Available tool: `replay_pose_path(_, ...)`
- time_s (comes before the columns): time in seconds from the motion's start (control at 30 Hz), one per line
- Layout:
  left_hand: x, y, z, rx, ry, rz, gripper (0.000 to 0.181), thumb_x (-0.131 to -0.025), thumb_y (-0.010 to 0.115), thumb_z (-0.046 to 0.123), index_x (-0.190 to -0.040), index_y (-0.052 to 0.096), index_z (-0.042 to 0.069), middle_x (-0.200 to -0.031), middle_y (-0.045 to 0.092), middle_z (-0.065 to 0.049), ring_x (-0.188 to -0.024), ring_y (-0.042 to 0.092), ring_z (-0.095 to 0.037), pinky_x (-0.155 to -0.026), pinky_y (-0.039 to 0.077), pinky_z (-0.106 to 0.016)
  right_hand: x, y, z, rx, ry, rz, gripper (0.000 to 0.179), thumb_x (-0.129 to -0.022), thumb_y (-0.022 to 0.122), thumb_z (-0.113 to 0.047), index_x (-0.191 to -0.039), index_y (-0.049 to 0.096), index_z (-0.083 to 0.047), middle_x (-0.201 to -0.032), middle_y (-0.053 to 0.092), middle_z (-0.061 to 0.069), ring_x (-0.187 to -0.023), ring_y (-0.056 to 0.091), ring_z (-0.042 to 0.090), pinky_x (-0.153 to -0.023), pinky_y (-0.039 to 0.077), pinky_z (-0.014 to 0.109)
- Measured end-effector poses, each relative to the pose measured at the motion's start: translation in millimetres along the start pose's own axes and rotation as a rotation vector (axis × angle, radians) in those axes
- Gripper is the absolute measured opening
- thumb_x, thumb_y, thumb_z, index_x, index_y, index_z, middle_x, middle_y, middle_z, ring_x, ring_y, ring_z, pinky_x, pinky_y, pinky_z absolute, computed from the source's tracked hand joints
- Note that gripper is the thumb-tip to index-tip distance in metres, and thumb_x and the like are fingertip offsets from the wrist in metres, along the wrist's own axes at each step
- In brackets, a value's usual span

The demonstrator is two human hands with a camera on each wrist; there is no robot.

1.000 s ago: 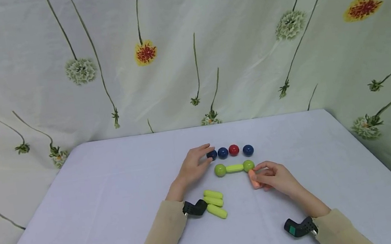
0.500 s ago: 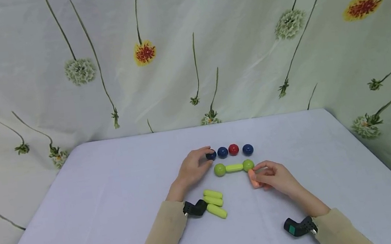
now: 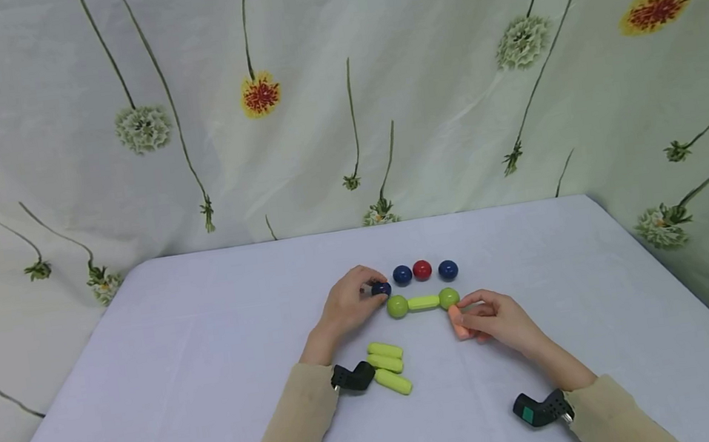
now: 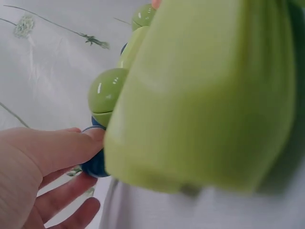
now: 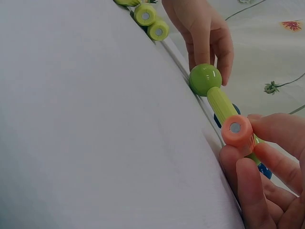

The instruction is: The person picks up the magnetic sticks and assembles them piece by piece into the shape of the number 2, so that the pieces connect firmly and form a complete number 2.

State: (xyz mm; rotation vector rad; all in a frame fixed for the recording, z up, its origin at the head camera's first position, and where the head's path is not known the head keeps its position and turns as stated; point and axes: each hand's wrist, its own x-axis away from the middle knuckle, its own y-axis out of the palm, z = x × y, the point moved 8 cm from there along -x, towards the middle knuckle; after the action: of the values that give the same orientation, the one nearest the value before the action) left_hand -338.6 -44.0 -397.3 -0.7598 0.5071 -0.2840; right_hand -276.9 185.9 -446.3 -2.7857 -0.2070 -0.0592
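Observation:
My left hand (image 3: 348, 302) pinches a dark blue ball (image 3: 381, 289) between thumb and fingers, just left of a green ball (image 3: 397, 306). A lime rod (image 3: 424, 303) joins that ball to a second green ball (image 3: 448, 298). With thumb and fingertips, my right hand (image 3: 498, 318) holds an orange rod (image 3: 458, 324), its far end right at the second green ball. In the right wrist view the near end of this orange rod (image 5: 237, 138) has a grey metal disc. In the left wrist view the thumb partly hides the blue ball (image 4: 95, 164).
Behind the joined pieces stand a blue ball (image 3: 402, 275), a red ball (image 3: 422, 270) and another blue ball (image 3: 448, 271). Three lime rods (image 3: 384, 363) lie by the left wrist camera (image 3: 353, 378); large, blurred lime shapes (image 4: 200, 105) fill much of the left wrist view.
My left hand has closed its fingers on the leftmost blue ball and drawn it out of the back row, nearer to the left green ball. The right hand stays at the orange rod.

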Motion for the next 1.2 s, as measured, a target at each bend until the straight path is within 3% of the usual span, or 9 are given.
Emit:
replay_pose_path(0.27,7.5,1.0,-9.4,0.064,-0.097,-0.071,0.028,-0.083,0.072,0.011,-0.109,0.065,0.013,-0.108,0.065,-0.001,-0.095,0.060,-0.018,-0.083,0.048,-0.035,-0.6,1.8,0.0,0.005,0.003,0.004,0.031,-0.086,0.069,-0.018,-0.110,0.060,-0.001,-0.079,0.068,0.006,-0.067,0.061,0.015,-0.057,0.050,0.026)
replay_pose_path(0.47,8.4,-5.9,-9.2,0.075,-0.094,-0.067,0.041,-0.083,0.071,0.015,-0.122,0.061,0.007,-0.116,0.063,-0.003,-0.097,0.059,-0.017,-0.085,0.047,-0.034,-0.5,2.0,0.1,0.009,0.001,0.006,0.032,-0.085,0.070,-0.019,-0.110,0.060,-0.001,-0.078,0.068,0.006,-0.066,0.061,0.015,-0.057,0.050,0.026)
replay_pose_path(0.7,8.6,-18.2,18.8,0.241,-0.033,-0.061,0.043,-0.083,0.072,0.018,-0.122,0.061,0.005,-0.116,0.062,-0.003,-0.098,0.057,-0.017,-0.086,0.048,-0.034,-0.8,0.8,1.3,0.005,0.002,0.011,0.034,-0.085,0.070,-0.021,-0.110,0.060,-0.001,-0.078,0.068,0.005,-0.067,0.062,0.015,-0.057,0.051,0.026)
replay_pose_path(0.87,8.7,-17.2,43.3,0.382,-0.002,-0.068,0.040,-0.083,0.072,0.017,-0.119,0.061,0.003,-0.113,0.062,-0.004,-0.099,0.058,-0.020,-0.088,0.047,-0.035,-0.8,0.3,2.1,0.009,0.007,0.012,0.035,-0.085,0.071,-0.022,-0.110,0.060,-0.001,-0.078,0.068,0.006,-0.067,0.061,0.015,-0.058,0.051,0.026)
replay_pose_path(1.03,11.3,-5.3,64.1,0.467,-0.005,-0.131,0.035,-0.082,0.073,0.015,-0.114,0.062,0.007,-0.108,0.062,-0.004,-0.098,0.058,-0.018,-0.089,0.047,-0.036,-0.9,0.0,2.2,0.015,0.002,0.009,0.035,-0.085,0.070,-0.023,-0.111,0.060,-0.002,-0.079,0.068,0.006,-0.066,0.061,0.015,-0.058,0.051,0.026)
replay_pose_path(1.2,17.4,15.2,81.8,0.514,-0.001,-0.254,0.036,-0.081,0.074,0.015,-0.113,0.060,0.005,-0.109,0.060,-0.004,-0.097,0.057,-0.017,-0.089,0.047,-0.038,-1.0,0.1,1.2,0.015,-0.013,-0.001,0.034,-0.086,0.069,-0.022,-0.111,0.060,-0.001,-0.079,0.068,0.006,-0.066,0.061,0.016,-0.058,0.051,0.026)
